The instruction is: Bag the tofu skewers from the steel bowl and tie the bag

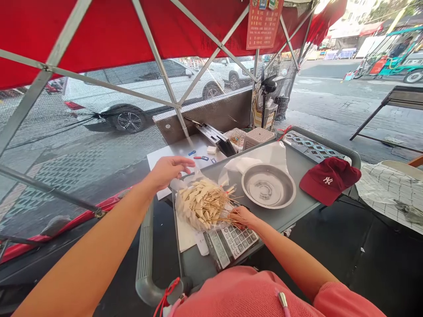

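Observation:
A clear plastic bag of skewered pale food pieces [201,206] lies on an electronic scale [231,244] on a grey cart top [297,207]. My left hand [170,169] hovers above the far edge of the bag, fingers spread, holding nothing. Nearer me, my right hand [243,216] is closed around the thin wooden stick ends [228,215] at the bag's mouth, just above the scale's keypad. An empty steel bowl [268,186] sits to the right of the bag.
A dark red cap [327,179] lies at the cart's right side. A pink plastic basket [257,137], small clips and a white board [185,152] are behind. Red canopy with metal struts overhead; mesh, parked cars and street beyond. A checked cloth [390,189] lies at right.

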A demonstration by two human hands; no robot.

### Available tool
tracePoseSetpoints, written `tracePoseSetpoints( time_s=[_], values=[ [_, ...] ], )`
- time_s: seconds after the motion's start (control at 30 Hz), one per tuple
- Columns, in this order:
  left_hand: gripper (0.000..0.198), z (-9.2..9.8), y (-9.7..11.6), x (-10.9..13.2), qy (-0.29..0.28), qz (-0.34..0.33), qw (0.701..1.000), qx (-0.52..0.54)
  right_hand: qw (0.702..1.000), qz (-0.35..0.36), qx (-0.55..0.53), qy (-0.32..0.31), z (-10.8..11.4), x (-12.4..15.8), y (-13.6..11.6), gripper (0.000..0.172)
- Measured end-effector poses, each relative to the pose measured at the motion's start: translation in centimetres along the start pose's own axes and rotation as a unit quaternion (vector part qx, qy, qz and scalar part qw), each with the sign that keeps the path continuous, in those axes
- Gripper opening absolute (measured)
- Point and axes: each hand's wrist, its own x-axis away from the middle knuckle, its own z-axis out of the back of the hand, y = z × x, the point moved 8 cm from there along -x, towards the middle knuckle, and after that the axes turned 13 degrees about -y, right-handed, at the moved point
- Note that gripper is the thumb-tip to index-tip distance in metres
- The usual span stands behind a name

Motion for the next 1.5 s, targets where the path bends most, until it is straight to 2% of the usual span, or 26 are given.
tracePoseSetpoints(
  time_s=[0.13, 0.23, 0.3, 0.4, 0.47, 0.53, 0.63, 0.77, 0.83, 0.9, 0.97, 1.07, 1.13, 1.2, 1.33, 1.4, 1.5],
  values=[
    [0.041, 0.9, -0.1, 0.4, 0.011, 0.009, 1.0, 0.0, 0.996, -0.01, -0.093, 0.005, 0.2, -0.5, 0.0, 0.023],
    [0.041, 2.9, 0.0, 1.0, 0.053, 0.006, 0.998, 0.033, 0.99, 0.006, -0.14, -0.019, 0.5, 0.0, -1.7, 0.016],
    [0.041, 4.3, 0.1, 1.5, 0.084, 0.0, 0.994, 0.065, 0.977, 0.006, -0.201, -0.064, 0.6, 0.5, -3.5, 0.008],
    [0.04, 6.1, 0.3, 2.1, 0.114, -0.005, 0.988, 0.102, 0.941, 0.023, -0.297, -0.161, 0.5, 1.5, -7.7, 0.023],
    [0.039, 7.1, 0.6, 2.3, 0.127, -0.013, 0.984, 0.124, 0.929, 0.043, -0.315, -0.19, 1.0, 1.9, -10.7, 0.029],
    [0.037, 8.0, 0.9, 2.3, 0.141, -0.022, 0.98, 0.136, 0.934, 0.058, -0.306, -0.175, 1.7, 1.9, -13.4, 0.028],
    [0.036, 9.3, 1.5, 2.7, 0.173, -0.031, 0.973, 0.148, 0.95, 0.066, -0.279, -0.121, 2.7, 1.8, -17.3, 0.015],
    [0.039, 10.2, 1.6, 5.4, 0.217, -0.023, 0.957, 0.191, 0.959, 0.058, -0.271, -0.058, 3.4, 2.0, -21.7, 0.011],
    [0.038, 10.0, 0.9, 7.4, 0.24, -0.021, 0.947, 0.215, 0.958, 0.069, -0.276, -0.046, 3.4, 2.2, -23.5, 0.012],
    [0.033, 9.5, -0.7, 9.3, 0.258, -0.025, 0.937, 0.232, 0.958, 0.076, -0.274, -0.033, 3.1, 2.1, -24.3, 0.011],
    [0.028, 8.5, -3.3, 10.6, 0.26, -0.017, 0.933, 0.247, 0.963, 0.061, -0.262, -0.005, 2.8, 1.5, -23.8, 0.009],
    [0.027, 6.7, -7.4, 11.1, 0.245, 0.003, 0.931, 0.269, 0.969, 0.033, -0.243, 0.029, 2.6, 0.2, -22.3, 0.011],
    [0.026, 6.1, -8.9, 11.0, 0.247, 0.004, 0.926, 0.284, 0.972, 0.046, -0.229, 0.034, 2.7, -0.7, -21.8, 0.011],
    [0.026, 5.7, -8.7, 10.6, 0.241, -0.008, 0.922, 0.304, 0.974, 0.07, -0.207, 0.057, 3.7, -1.0, -21.7, 0.009],
    [0.024, 5.7, -5.7, 9.7, 0.23, -0.062, 0.915, 0.326, 0.973, 0.089, -0.179, 0.112, 6.0, -0.1, -21.8, 0.016],
    [0.02, 5.4, -4.3, 9.2, 0.237, -0.07, 0.918, 0.31, 0.976, 0.084, -0.175, 0.097, 5.7, 0.4, -22.0, 0.014],
    [0.02, 2.8, -2.2, 7.2, 0.184, -0.061, 0.95, 0.243, 0.979, 0.093, -0.167, 0.065, 3.6, 0.9, -22.8, 0.009]
  ],
)
